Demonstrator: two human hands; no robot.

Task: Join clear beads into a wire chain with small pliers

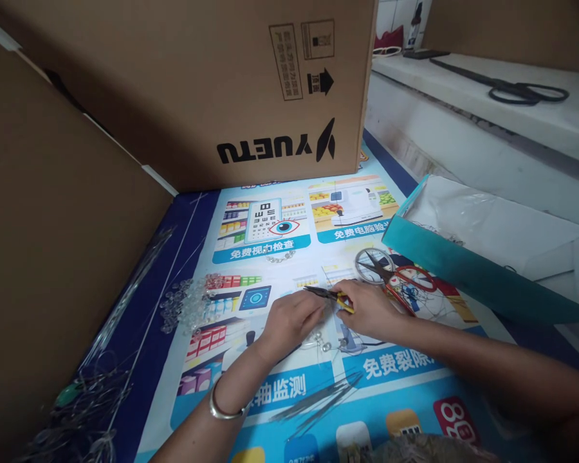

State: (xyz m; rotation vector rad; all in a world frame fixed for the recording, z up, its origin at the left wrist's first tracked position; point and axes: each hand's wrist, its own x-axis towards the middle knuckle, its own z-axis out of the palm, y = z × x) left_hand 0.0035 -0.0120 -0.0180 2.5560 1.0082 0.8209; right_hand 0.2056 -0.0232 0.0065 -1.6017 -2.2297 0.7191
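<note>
My right hand (364,307) is closed around needle-nose pliers (324,292) with yellow handles and dark jaws, which point left. Just below the jaws, my left hand (293,320) is pinched shut; whatever its fingers hold is too small to make out. Under the hands lie several clear round beads (325,346). A short string of clear beads (280,257) rests farther back. To the left is a loose pile of clear beads (186,305). Thin dark wires (321,402) are spread in front of me.
Red-handled scissors (408,280) lie across a round spool (367,265), right of my hands. A teal box (463,263) stands at the right. Cardboard (183,83) walls the back and left. Wire bundles (130,296) lie along the left edge. Large black scissors (511,87) rest on a ledge.
</note>
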